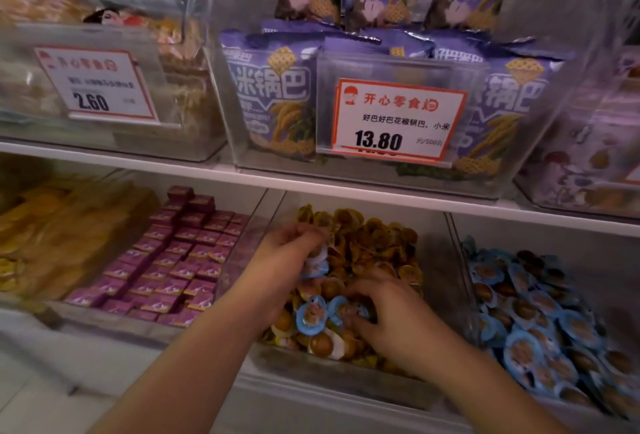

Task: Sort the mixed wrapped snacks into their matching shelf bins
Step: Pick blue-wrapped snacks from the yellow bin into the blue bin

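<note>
Both hands are inside the middle clear bin [346,381] on the lower shelf, which holds yellow-wrapped round snacks [367,236] mixed with a few blue-wrapped ones. My left hand [287,257] is closed around blue-wrapped snacks [315,269], lifted a little above the pile. My right hand [391,316] rests on the pile, its fingers curled over a blue-wrapped snack [349,310]. Another blue-wrapped snack [310,319] lies loose beside it. The bin to the right [460,260] is full of blue-wrapped snacks [540,322].
Left of the middle bin, a bin holds purple square packets [166,260], and further left are orange packets [59,236]. The upper shelf [346,187] carries clear bins with purple bags [273,94] and price cards [394,118] overhanging the lower bins.
</note>
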The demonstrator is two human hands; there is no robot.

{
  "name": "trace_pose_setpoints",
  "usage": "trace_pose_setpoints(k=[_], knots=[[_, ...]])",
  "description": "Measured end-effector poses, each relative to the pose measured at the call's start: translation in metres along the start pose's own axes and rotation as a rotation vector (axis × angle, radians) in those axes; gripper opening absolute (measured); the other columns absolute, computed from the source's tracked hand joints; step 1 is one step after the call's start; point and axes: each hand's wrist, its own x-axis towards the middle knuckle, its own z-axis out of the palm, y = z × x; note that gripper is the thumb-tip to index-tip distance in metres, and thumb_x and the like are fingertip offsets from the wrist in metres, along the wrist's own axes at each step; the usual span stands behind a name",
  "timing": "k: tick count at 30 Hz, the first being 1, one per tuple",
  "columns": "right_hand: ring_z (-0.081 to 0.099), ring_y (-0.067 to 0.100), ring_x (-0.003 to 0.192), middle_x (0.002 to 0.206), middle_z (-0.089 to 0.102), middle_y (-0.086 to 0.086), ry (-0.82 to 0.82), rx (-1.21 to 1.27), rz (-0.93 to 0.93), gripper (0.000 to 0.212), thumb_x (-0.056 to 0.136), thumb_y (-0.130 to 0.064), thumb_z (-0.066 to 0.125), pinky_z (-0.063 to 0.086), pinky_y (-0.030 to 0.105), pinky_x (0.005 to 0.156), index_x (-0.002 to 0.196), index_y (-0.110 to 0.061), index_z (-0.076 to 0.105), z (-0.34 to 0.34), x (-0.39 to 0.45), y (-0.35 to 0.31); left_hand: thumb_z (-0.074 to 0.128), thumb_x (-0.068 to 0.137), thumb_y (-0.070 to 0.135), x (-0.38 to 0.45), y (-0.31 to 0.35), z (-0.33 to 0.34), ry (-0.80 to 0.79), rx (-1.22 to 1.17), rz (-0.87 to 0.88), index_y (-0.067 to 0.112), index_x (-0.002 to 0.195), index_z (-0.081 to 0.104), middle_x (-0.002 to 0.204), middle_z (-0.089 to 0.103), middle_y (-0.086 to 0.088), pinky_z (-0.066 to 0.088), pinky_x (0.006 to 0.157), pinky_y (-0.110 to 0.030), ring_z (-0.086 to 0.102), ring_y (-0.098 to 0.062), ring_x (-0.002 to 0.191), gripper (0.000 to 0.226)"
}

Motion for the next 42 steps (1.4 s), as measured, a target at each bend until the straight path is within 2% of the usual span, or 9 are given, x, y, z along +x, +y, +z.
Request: trace_pose_setpoints(k=[3,6,9,13,19,24,30,36,42], knots=[[0.051,0.007,0.095,0.096,0.044,-0.018,0.080,-0.002,-0.015,0.018,0.085,-0.034,0.071,0.041,0.022,0.073,0.098,-0.034,0.059,-0.001,-0.003,0.000,0.070,0.090,0.034,-0.006,0.002,-0.009,-0.013,0.378,0.212,0.019,0.059,0.055,0.052,0.050,0.006,0.040,0.049,-0.021,0.049,-0.006,0.047,0.037],[0.053,0.002,0.090,0.088,0.053,-0.018,0.216,0.066,0.000,0.023,0.082,-0.024,0.073,0.038,0.013,0.067,0.082,-0.034,0.052,-0.003,-0.004,-0.001,0.067,0.087,0.050,-0.018,-0.005,-0.011,-0.119,0.849,0.293,0.021,0.084,0.058,0.069,0.066,0.005,0.050,0.060,-0.030,0.063,-0.010,0.064,0.030],[0.062,-0.001,0.075,0.082,0.063,-0.016,0.336,0.219,0.096,0.020,0.084,-0.026,0.071,0.050,0.019,0.059,0.086,-0.036,0.054,-0.011,-0.004,-0.005,0.059,0.084,0.066,-0.032,-0.020,-0.010,-0.072,1.411,0.352,0.032,0.113,0.047,0.095,0.069,0.004,0.052,0.069,-0.034,0.067,-0.020,0.091,0.047],[0.064,-0.002,0.074,0.094,0.065,-0.016,0.368,0.362,0.197,0.022,0.089,-0.022,0.065,0.053,0.019,0.057,0.104,-0.037,0.060,-0.019,0.000,-0.007,0.050,0.082,0.075,-0.037,-0.024,-0.013,0.015,1.566,0.462,0.032,0.102,0.048,0.093,0.067,0.003,0.036,0.060,-0.030,0.066,-0.022,0.091,0.047],[0.068,0.022,0.059,0.091,0.067,0.017,0.161,1.111,0.519,0.020,0.099,-0.006,0.048,0.049,0.028,0.042,0.100,-0.010,0.068,-0.027,-0.001,-0.022,0.070,0.081,0.055,-0.030,-0.008,-0.001,0.070,0.899,0.422,0.031,0.074,0.053,0.062,0.060,0.014,0.036,0.048,-0.021,0.057,0.000,0.059,0.031],[0.069,0.029,0.072,0.087,0.068,0.019,-0.032,1.733,0.469,0.045,0.098,-0.039,0.049,0.057,0.040,0.063,0.116,-0.004,0.069,-0.034,-0.020,-0.031,0.073,0.082,0.053,-0.033,0.008,0.036,-0.113,0.219,0.398,0.024,0.071,0.059,0.055,0.061,0.007,0.043,0.048,-0.020,0.054,-0.004,0.048,0.034],[0.072,0.022,0.101,0.117,0.072,0.011,0.031,1.763,0.442,0.042,0.092,-0.049,0.052,0.058,0.038,0.071,0.112,-0.020,0.075,-0.053,-0.042,-0.023,0.051,0.086,0.067,-0.047,0.008,0.070,-0.204,0.570,0.615,0.040,0.093,0.057,0.083,0.068,0.014,0.055,0.057,-0.028,0.065,-0.002,0.072,0.029],[0.070,0.017,0.063,0.094,0.076,0.007,0.171,1.955,0.574,0.043,0.083,-0.051,0.057,0.040,0.024,0.040,0.099,-0.019,0.080,-0.049,-0.056,-0.029,0.035,0.099,0.054,-0.056,0.005,0.108,0.078,0.580,0.768,0.046,0.097,0.052,0.092,0.065,0.024,0.047,0.071,-0.013,0.061,0.007,0.089,0.019],[0.070,0.019,0.096,0.105,0.074,0.005,0.219,1.832,0.456,0.042,0.081,-0.055,0.065,0.053,0.032,0.078,0.105,-0.023,0.078,-0.090,-0.076,0.004,0.033,0.098,0.058,-0.081,0.004,0.146,-0.213,0.484,0.759,0.044,0.137,0.039,0.134,0.051,0.026,0.042,0.107,-0.031,0.049,-0.002,0.130,0.042]])
